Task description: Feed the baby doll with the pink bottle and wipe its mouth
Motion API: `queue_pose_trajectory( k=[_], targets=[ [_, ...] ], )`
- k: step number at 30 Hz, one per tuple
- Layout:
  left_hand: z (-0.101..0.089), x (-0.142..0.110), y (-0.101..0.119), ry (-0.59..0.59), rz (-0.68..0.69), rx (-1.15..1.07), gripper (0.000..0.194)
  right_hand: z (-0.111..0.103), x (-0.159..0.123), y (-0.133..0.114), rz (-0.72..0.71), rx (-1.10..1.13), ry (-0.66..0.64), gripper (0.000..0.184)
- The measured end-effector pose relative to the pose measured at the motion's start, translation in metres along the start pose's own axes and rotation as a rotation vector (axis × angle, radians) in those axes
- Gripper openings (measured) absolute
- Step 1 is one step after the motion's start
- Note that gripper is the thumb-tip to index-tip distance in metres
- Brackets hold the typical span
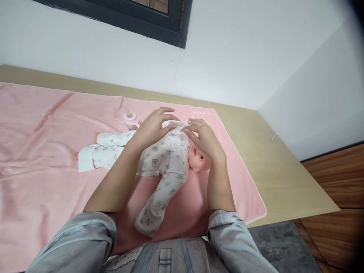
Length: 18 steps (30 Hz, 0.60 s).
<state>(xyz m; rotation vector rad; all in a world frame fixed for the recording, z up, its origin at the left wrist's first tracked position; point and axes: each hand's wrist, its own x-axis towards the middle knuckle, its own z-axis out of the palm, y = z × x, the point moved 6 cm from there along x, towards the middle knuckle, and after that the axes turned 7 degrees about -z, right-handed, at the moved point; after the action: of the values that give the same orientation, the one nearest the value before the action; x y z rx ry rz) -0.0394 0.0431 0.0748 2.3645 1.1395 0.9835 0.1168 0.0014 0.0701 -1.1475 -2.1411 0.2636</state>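
The doll [195, 163] lies on the pink blanket [42, 189], toward the right end of the tabletop [284, 185], with its long axis running roughly along the far edge. Its head is near the blanket's right edge and its feet point left. The part that matters is the far shoulder of its patterned shirt [155, 157], where white cloth bunches up directly between my two hands. My left hand [150, 129] comes at it from the chest side, with thumb and fingers closed on a fold. My right hand [204, 136] is nearer the head and partly covers it; its fingertips touch the cloth, but I cannot tell whether they pinch it.

My forearms reach over the doll from the tabletop's near edge, the left one slanting across the trousers [109, 155], the right one steeper, beside the head. Both wrists bend inward, fingers facing each other. The near sleeve [159, 204] slants toward the near edge, untouched. A bottle [131, 119] sits beyond the legs, toward the blanket's far edge.
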Motion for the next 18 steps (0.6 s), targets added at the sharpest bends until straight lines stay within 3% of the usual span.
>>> queue_pose_trajectory(
  k=[5, 10, 15, 18],
  targets=[
    [-0.042, -0.003, -0.025, 0.167, -0.087, -0.011, 0.035, -0.026, -0.009, 0.054, 0.181, 0.109, 0.186, 0.017],
    [-0.081, -0.014, -0.084, 0.359, -0.36, -0.012, 0.047, -0.037, -0.026, 0.131, 0.38, 0.147, 0.297, 0.027],
    [-0.083, -0.02, -0.138, 0.303, -0.608, 0.018, 0.06, -0.026, -0.028, 0.184, 0.461, 0.197, 0.385, 0.042],
    [-0.076, -0.021, -0.158, 0.217, -0.676, 0.041, 0.067, -0.007, -0.02, 0.2, 0.499, 0.428, 0.373, 0.047]
  ],
)
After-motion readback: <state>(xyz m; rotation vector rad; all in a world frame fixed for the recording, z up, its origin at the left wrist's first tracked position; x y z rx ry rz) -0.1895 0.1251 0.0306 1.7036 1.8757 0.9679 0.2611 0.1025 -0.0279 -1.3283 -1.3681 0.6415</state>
